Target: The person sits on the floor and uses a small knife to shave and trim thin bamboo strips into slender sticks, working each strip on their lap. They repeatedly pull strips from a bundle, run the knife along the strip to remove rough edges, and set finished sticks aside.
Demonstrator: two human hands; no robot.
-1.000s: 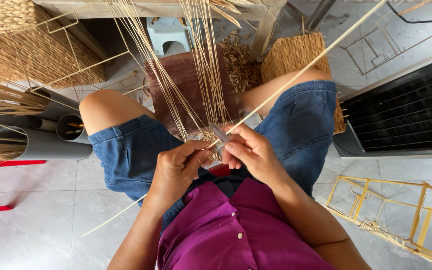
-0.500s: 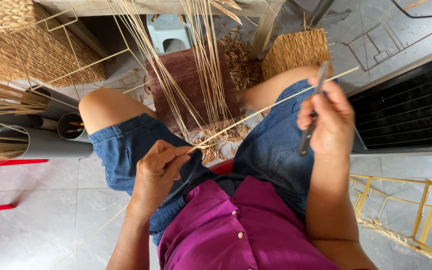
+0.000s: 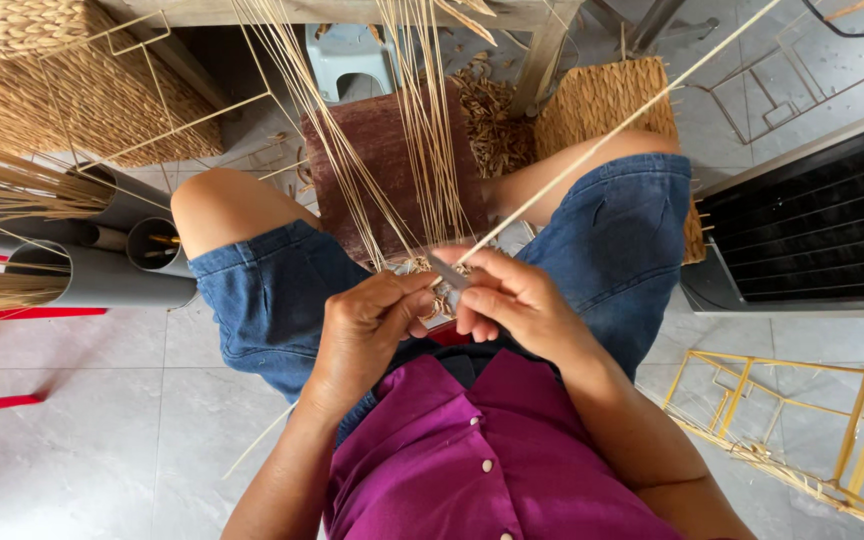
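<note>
1. A long pale reed strip runs from the upper right of the view down to the person's lap, where both hands meet over denim shorts.
2. The left hand is closed, thumb and fingers pinching the strip's near end just below a fan of upright reeds.
3. The right hand is curled around a small grey knife blade, its edge laid against the strip right beside the left thumb.
4. Judged from this pose, the step in hand is trimming or shaving the strip's end; the next move calls for a firm left pinch and a short, controlled stroke of the blade.
5. Grey tubes holding reed bundles lie at the left; a yellow wire frame rests on the tiled floor at the right.
</note>
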